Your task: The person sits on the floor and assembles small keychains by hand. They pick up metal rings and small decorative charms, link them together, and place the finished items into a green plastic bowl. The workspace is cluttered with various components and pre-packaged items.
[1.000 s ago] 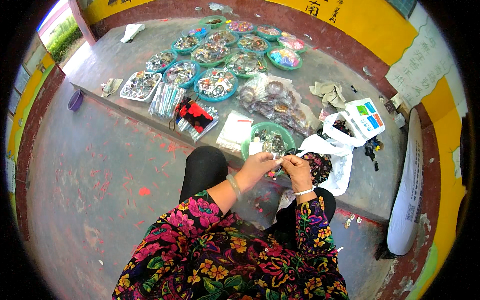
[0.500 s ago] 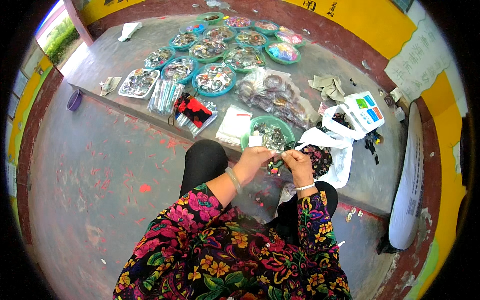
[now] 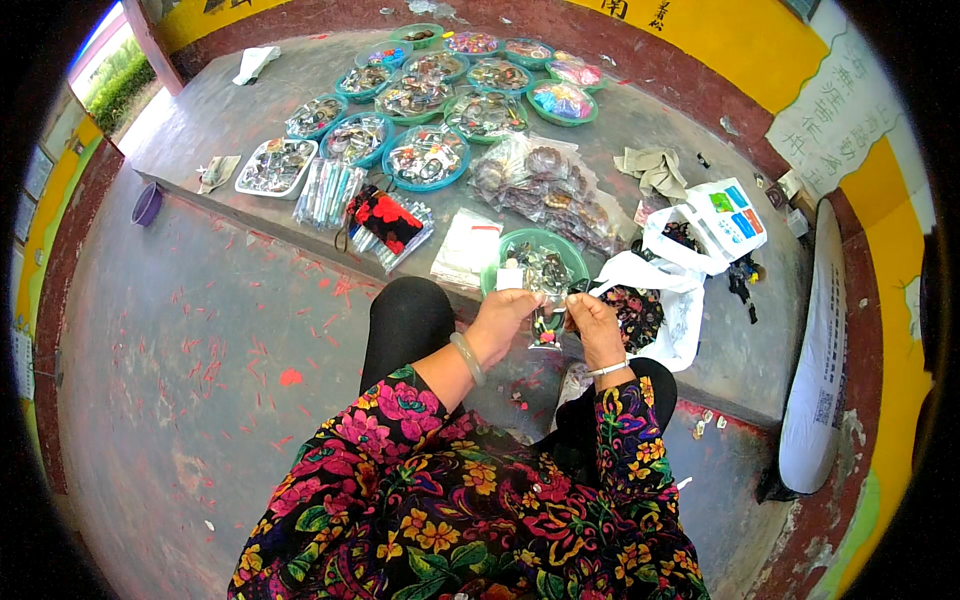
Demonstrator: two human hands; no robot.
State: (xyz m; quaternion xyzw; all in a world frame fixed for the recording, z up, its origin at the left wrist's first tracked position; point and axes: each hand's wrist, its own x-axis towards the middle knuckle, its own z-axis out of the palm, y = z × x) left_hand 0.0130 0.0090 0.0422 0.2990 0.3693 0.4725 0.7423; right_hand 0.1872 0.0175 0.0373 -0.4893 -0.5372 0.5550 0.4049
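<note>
A small clear plastic bag [image 3: 546, 328] with a dark, colourful trinket inside hangs between my hands. My left hand [image 3: 507, 318], a pale bangle on its wrist, pinches the bag's top left edge. On the other side my right hand [image 3: 598, 328], with a silver bangle, has its fingers closed at the upper right edge. Just beyond them sits a green basin [image 3: 575, 258] of small bagged items, partly hidden by my hands. A white plastic bag [image 3: 682, 325] lies open to the right, with dark, colourful pieces in it.
Several basins [image 3: 428, 158] of packaged trinkets crowd the raised ledge. Nearer are a white stack of packets [image 3: 467, 247], a red-and-black pouch [image 3: 385, 222] and clear bags of brown rings [image 3: 550, 185]. A purple bowl [image 3: 147, 204] stands on the lower floor at left.
The small bag now hangs straighter and more unfolded below my fingers, its trinket lower. My right hand has shifted slightly right, away from the left.
</note>
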